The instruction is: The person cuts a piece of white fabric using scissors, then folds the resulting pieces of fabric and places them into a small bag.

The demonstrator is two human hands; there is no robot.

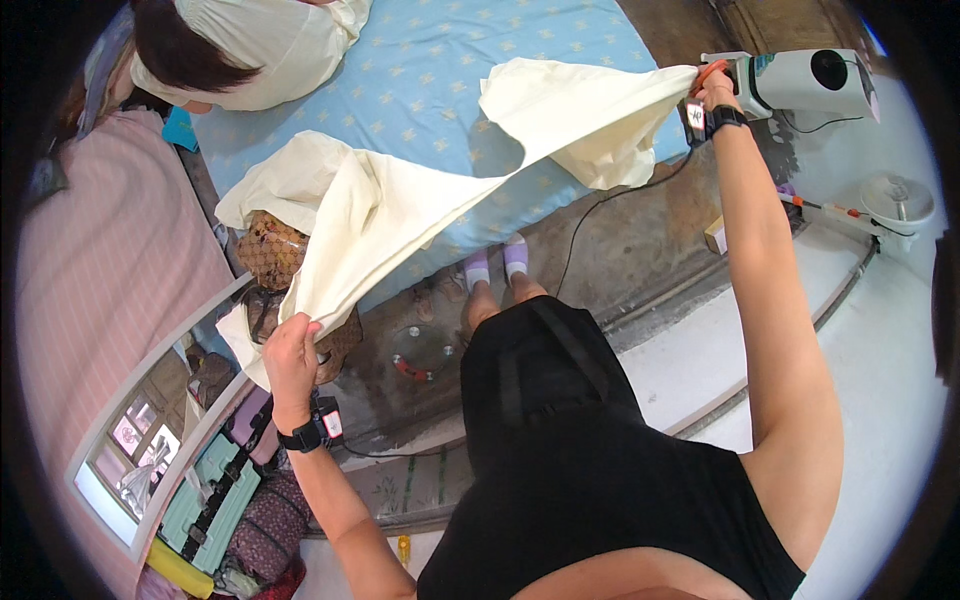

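A cream cloth [420, 195] is stretched taut between my hands, above the near side of a bed with a light blue patterned sheet [420, 52]. My left hand [291, 356] pinches one end of the cloth, close to a brown patterned bag [274, 251]. At the upper right, my right hand [716, 90] grips the other end. An orange-red looped object [709, 73] shows at that hand; I cannot tell what it is or whether it is held too. Loose folds of the cloth hang onto the sheet on both sides of the twisted middle.
A person in a pale top [255, 52] is on the bed's far left. A white appliance [795, 79] stands beyond my right hand. A black cable [574, 232] crosses the floor. At left are a framed mirror [142, 442], mint-green cases [210, 495] and a pink striped curtain [112, 247].
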